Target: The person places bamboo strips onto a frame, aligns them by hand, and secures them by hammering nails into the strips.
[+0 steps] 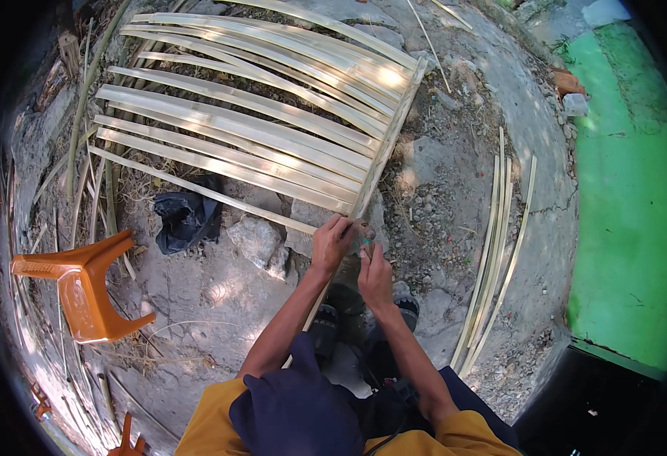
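A panel of pale split-bamboo slats (242, 114) lies on the ground ahead of me. Its slats meet a long bamboo crosspiece (389, 140) along the right side. My left hand (332, 243) is closed at the crosspiece's near end, beside the tip of the nearest slat (212, 194), fingers pinched on the bamboo. Just right of it, my right hand (376, 275) is wrapped round a small tool (365, 242) with a green part. The fingers partly cover this tool, so its kind is unclear. Below my hands, a thin bamboo length continues down toward my legs.
Several loose bamboo strips (493, 258) lie to the right, before a green surface (626, 190). At left are an orange plastic stool (90, 292) on its side, a black plastic bag (187, 220) and a pale rock (256, 245). My shoes (407, 308) stand on uneven, stony ground.
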Action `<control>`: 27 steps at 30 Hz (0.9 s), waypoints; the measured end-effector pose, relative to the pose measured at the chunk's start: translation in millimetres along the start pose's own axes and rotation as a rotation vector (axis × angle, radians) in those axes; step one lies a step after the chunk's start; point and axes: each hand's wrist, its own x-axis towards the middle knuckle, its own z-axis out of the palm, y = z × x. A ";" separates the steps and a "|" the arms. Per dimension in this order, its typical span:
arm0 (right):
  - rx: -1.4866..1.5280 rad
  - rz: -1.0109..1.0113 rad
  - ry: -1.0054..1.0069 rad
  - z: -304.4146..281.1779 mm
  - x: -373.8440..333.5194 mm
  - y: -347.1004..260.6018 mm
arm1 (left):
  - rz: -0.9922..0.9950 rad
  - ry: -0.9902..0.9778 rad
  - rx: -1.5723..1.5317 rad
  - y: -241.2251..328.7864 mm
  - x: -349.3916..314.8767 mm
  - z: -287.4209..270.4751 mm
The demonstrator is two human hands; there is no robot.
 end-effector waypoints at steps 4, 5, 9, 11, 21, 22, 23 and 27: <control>0.063 0.018 0.024 -8.9 -5.2 -18.1 | 0.001 0.023 0.008 4.7 -2.9 -5.2; 0.043 0.002 0.049 -7.8 -3.4 -18.6 | -0.006 0.011 0.007 4.2 1.3 -3.6; 0.029 0.073 -0.028 -3.4 6.5 -12.2 | 0.034 -0.015 0.013 -2.0 2.3 0.5; 0.087 0.022 0.070 -5.7 8.2 -21.4 | 0.024 0.007 -0.032 0.7 -0.1 0.4; 0.165 0.091 0.107 -1.5 3.2 -29.3 | 0.007 0.007 -0.015 -0.5 -1.5 -2.4; 0.149 0.061 0.134 -3.4 -0.1 -33.0 | 0.005 0.003 0.005 0.6 -2.5 -3.8; 0.135 0.023 0.167 -4.0 1.5 -36.5 | 0.012 0.004 0.025 1.0 0.7 -5.6; -0.017 0.111 -0.047 1.3 8.2 -20.4 | 0.026 -0.041 0.011 -0.5 2.4 -2.2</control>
